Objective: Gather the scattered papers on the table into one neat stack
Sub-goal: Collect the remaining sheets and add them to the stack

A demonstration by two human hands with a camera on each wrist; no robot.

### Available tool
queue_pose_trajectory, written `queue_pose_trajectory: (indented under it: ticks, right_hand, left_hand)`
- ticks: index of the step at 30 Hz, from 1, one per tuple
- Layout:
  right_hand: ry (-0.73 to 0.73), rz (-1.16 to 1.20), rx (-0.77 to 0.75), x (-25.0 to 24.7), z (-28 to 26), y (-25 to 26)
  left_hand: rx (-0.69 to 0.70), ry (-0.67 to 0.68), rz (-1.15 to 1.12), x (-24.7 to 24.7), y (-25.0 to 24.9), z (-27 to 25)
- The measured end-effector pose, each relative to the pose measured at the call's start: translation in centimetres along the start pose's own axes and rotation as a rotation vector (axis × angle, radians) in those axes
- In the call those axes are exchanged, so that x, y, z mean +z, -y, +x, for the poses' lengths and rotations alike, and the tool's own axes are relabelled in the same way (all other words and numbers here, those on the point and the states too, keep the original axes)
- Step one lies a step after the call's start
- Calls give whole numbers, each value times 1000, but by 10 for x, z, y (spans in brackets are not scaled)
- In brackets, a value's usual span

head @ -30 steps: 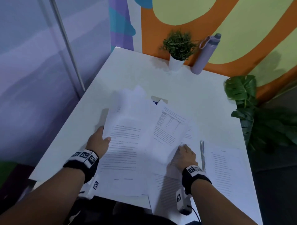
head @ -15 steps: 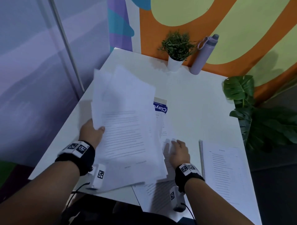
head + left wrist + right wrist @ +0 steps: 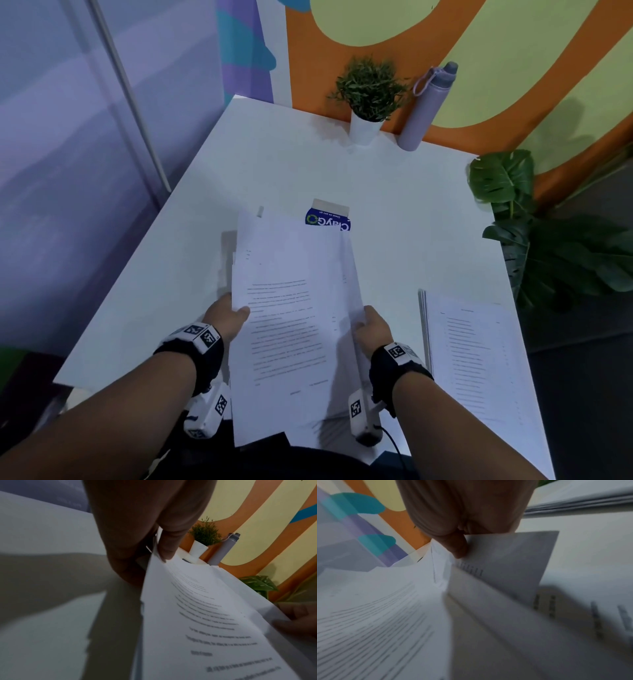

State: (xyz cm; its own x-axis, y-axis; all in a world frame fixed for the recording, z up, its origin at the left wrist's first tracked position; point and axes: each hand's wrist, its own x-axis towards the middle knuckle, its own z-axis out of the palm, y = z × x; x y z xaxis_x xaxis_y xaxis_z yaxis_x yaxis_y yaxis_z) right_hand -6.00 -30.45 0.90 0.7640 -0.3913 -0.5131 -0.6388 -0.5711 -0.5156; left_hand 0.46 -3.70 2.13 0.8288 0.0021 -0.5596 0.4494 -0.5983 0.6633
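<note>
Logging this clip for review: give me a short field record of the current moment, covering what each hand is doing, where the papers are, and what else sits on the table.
left hand: grips the left edge of the gathered sheaf of papers, thumb on top
right hand: grips the sheaf's right edge
sheaf: printed sheets, edges not yet flush, held over the near table edge
second paper stack: lies flat at the right of the white table, apart from the sheaf
blue-and-white box: partly hidden behind the sheaf
far edge: small potted plant, lilac water bottle
</note>
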Motion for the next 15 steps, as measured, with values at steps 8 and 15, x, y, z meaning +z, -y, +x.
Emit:
queue_pose_trajectory:
  ticks: [8,15]
  right_hand:
    - [43,-107,85,-1,-3,2]
    - [75,-306,87,8,-13,19]
  left_hand:
    - [-46,-64,-19,10,9,0]
    - [-70,46,248,28,15,-3]
